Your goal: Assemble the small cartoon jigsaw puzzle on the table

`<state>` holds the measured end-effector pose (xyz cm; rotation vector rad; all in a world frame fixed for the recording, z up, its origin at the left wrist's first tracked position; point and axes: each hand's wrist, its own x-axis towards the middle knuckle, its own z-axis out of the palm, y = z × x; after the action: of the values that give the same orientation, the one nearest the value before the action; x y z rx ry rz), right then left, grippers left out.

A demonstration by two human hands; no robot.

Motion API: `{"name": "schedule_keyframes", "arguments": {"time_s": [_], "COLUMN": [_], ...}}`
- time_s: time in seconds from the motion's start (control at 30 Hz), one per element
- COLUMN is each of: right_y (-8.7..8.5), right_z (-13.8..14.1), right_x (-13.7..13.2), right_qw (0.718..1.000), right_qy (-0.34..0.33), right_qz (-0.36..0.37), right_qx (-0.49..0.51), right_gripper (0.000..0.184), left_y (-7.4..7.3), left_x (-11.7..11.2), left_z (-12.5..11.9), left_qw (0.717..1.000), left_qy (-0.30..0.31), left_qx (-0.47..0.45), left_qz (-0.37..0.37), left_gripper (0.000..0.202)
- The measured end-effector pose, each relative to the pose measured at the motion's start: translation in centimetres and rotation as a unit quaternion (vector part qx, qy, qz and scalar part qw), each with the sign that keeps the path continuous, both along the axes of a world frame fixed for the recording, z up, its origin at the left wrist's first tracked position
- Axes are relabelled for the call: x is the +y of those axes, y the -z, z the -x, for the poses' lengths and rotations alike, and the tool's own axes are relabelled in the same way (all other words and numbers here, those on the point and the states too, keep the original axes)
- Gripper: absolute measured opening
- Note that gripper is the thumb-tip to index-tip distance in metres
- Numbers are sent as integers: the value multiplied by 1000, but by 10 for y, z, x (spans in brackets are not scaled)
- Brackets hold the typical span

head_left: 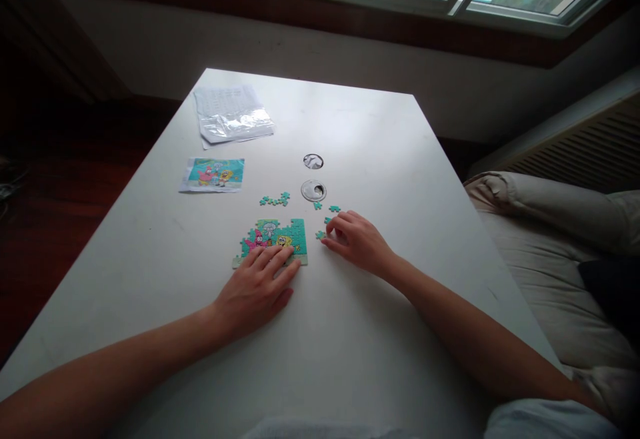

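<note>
one partly assembled jigsaw puzzle in turquoise (278, 232), printed with pink, pale and yellow cartoon figures; lies flat on a white, smooth-topped table (370, 132), under the left fingers and to the left of the right hand. shows straight right and bottom edges, jagged outline at left and along part of the top.

one bare left hand (257, 286), palm down; rests across the lower part of the puzzle, fingers extended and slightly parted, gripping nothing.

one bare right hand (357, 239), fingers curled, thumb and forefinger close together beside small loose turquoise pieces (335, 208); cannot tell whether pinching one.

one short, curved row of loose turquoise pieces (275, 200), just beyond the puzzle.

two round fittings set in the tabletop: one far disc with a grey-and-white interior (313, 161), one nearer silvery disc with a dark opening (313, 190).

one rectangular colour-printed sheet with cartoon figures on turquoise (215, 174), beyond the puzzle to the left.

one pile of white printed papers with shiny clear plastic (233, 112), farther back, near the left table edge.

at right, beside the table: one beige, wrinkled fabric seat (525, 246).
</note>
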<state>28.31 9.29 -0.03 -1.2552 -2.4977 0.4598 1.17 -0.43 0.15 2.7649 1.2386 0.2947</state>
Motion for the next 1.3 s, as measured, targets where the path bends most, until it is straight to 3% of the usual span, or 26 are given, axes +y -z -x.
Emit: {"name": "schedule_keyframes", "arguments": {"time_s": [0.27,0.47,0.73,0.87,1.0,1.13,1.3], "right_y": [6,9,12,13,8,7,19], "right_z": [18,27,38,26,-5,-35,-36], "right_x": [6,26,33,40,49,52,50], "right_qw": [999,997,995,995,994,996,987], "right_qy": [4,4,3,39,70,44,18], "right_qz": [-30,-72,-97,-94,-71,-38,-52], "right_qx": [-18,-29,-30,20,34,-71,-151], "right_gripper": [7,20,10,14,22,56,68], "left_y": [0,0,-4,-2,-2,-3,-2], "left_x": [-1,-1,0,0,-1,-2,-4], "left_z": [1,1,3,4,5,5,5], "left_qw": [1000,1000,1000,999,998,998,996], "left_qy": [-2,-1,18,36,54,65,89], "left_qx": [-1,4,-12,-24,-19,-23,-23], "left_qz": [-3,-8,-15,-9,-7,-6,10], "left_gripper": [40,41,36,35,33,32,31]}}
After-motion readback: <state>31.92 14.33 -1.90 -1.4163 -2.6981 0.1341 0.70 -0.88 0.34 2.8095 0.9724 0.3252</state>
